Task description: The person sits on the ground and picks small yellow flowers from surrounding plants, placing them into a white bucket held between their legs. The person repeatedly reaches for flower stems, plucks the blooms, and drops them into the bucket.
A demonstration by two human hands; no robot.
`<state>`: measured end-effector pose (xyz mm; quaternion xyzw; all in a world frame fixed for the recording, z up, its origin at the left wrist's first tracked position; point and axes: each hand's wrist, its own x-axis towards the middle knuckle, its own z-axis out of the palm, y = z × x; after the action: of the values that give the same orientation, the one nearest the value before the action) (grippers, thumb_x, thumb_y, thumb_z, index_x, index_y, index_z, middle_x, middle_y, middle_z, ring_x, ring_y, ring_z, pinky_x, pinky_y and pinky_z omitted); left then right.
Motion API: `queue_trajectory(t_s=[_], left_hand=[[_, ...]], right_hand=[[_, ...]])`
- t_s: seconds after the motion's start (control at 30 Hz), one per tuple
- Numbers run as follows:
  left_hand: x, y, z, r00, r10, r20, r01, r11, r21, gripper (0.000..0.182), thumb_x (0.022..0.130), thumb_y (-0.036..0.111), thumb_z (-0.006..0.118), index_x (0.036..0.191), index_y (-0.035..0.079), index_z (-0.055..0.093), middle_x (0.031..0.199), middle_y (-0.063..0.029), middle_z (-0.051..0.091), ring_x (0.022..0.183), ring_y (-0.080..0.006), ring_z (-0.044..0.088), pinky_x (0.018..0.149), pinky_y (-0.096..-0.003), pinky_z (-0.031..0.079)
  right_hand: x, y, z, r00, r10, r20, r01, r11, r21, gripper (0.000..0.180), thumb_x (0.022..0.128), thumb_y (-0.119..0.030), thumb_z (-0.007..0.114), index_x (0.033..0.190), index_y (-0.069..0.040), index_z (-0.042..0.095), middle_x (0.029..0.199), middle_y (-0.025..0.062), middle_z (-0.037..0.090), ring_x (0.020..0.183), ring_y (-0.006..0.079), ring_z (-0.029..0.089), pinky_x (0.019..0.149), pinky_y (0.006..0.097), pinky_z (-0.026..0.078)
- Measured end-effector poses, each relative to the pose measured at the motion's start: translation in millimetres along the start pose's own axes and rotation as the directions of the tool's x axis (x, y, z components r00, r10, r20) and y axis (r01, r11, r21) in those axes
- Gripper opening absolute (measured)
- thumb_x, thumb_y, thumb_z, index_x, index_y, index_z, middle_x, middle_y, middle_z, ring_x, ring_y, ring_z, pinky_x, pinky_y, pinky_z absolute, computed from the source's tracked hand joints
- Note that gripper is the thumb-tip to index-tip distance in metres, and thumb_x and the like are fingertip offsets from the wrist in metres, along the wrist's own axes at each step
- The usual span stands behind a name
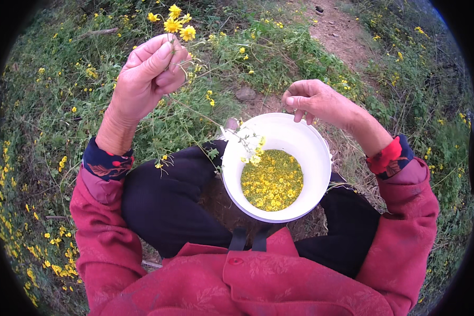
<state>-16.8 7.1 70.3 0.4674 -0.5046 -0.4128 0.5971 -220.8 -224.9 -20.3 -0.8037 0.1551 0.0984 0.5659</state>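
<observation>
My left hand (154, 71) is raised at the upper left, its thumb and fingers closed on the stems of a small bunch of yellow flowers (173, 25). Between my knees stands a white plastic bucket (276, 128), its bottom covered with many small yellow flower heads and greenish buds (272, 183). Just above the bucket's far rim hovers my right hand (318, 100), fingers loosely curled and nothing visible in it. A thin stem with pale yellow blossoms (254, 156) reaches over the bucket's left rim.
Leafy plants with yellow blossoms (59, 268) grow on both sides, densest at the lower left. A stone (245, 93) lies beyond the bucket, and a bare dirt path (337, 37) runs at the upper right. Long stems (193, 110) cross between my left hand and the bucket.
</observation>
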Motion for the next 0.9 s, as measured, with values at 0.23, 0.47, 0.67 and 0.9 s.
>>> queue_trajectory(t_s=[0.23, 0.47, 0.67, 0.9], left_hand=[[7, 1, 5, 0.984, 0.13, 0.122, -0.127, 0.991, -0.033, 0.023, 0.099, 0.023, 0.044, 0.089, 0.005, 0.054, 0.067, 0.0045, 0.044, 0.053, -0.0018, 0.034, 0.047, -0.0172, 0.03], [9, -3, 2, 0.985, 0.128, 0.112, -0.137, 0.987, 0.079, 0.024, 0.101, 0.022, 0.038, 0.086, 0.005, 0.048, 0.065, 0.0043, 0.032, 0.055, -0.0048, 0.025, 0.048, -0.0179, 0.026], [11, -7, 3, 0.999, 0.042, -0.023, -0.043, 0.999, -0.03, 0.019, 0.096, 0.019, 0.049, 0.081, 0.008, 0.05, 0.063, 0.001, 0.046, 0.051, -0.0079, 0.04, 0.045, -0.0222, 0.031], [9, -12, 0, 0.996, 0.054, -0.071, -0.047, 0.995, 0.092, 0.021, 0.1, 0.021, 0.041, 0.09, 0.005, 0.05, 0.069, 0.0039, 0.039, 0.055, -0.0031, 0.028, 0.049, -0.0172, 0.028]], right_hand=[[23, 14, 0, 0.997, 0.012, -0.072, 0.002, 0.983, 0.185, 0.035, 0.092, -0.022, 0.054, 0.116, 0.003, 0.053, 0.099, 0.0087, 0.06, 0.076, 0.0099, 0.061, 0.062, 0.023, 0.05], [9, 5, 21, 0.979, -0.079, 0.188, 0.013, 0.943, 0.332, 0.047, 0.093, -0.044, 0.052, 0.106, 0.001, 0.062, 0.096, 0.0078, 0.064, 0.081, 0.011, 0.064, 0.065, 0.023, 0.053], [5, -8, 33, 0.918, -0.163, 0.363, -0.139, 0.723, 0.677, 0.053, 0.094, -0.045, 0.049, 0.113, 0.004, 0.056, 0.097, 0.0128, 0.065, 0.079, 0.0153, 0.067, 0.067, 0.0269, 0.057], [3, -8, 40, 0.925, -0.196, 0.327, -0.09, 0.72, 0.688, 0.03, 0.091, -0.021, 0.06, 0.108, 0.003, 0.058, 0.091, 0.009, 0.066, 0.07, 0.0118, 0.066, 0.058, 0.0206, 0.055]])
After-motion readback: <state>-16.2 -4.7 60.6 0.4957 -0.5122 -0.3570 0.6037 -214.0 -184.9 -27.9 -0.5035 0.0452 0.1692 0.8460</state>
